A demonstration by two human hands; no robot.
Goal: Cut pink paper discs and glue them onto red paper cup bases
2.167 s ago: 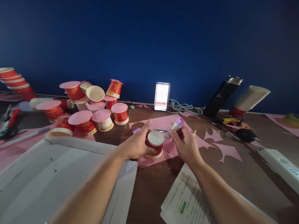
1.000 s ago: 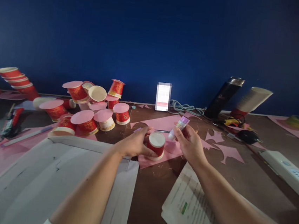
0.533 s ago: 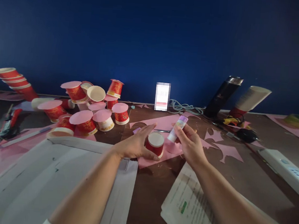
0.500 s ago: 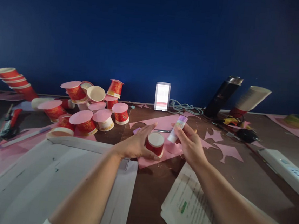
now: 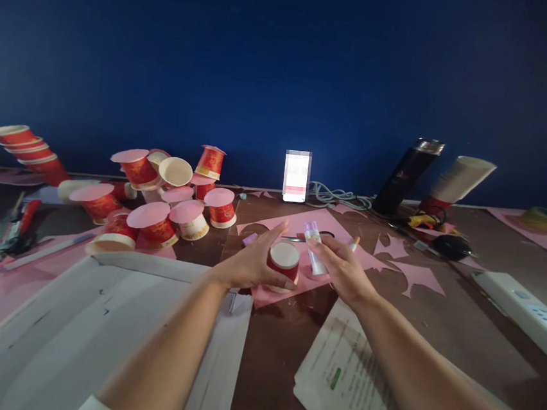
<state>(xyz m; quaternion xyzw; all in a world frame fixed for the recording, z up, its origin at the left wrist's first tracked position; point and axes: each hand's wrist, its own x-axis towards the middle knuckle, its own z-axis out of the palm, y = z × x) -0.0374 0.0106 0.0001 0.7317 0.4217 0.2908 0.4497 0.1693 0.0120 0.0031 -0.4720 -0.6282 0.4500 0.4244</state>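
- A dark blue wall (image 5: 267,69) fills the far side, above a brown table (image 5: 267,375) strewn with pink offcuts.
- The glue stick (image 5: 316,254) has just swung over: its purple end, leaning right a second ago, now leans left, and its lower end sits lower, to the right of the paper cup (image 5: 284,266). This seems to bring it to the pink paper (image 5: 264,296) rather than to the cup's base; whether it touches, I cannot tell.
- The right hand (image 5: 341,268) pinches the glue stick between thumb and fingers.
- The left hand (image 5: 251,264) curves around the paper cup's left side, thumb across the near side, index finger raised; the other fingers are hidden.
- The paper cup stands upside down at the middle of the table, red-sided, its pale base facing up.
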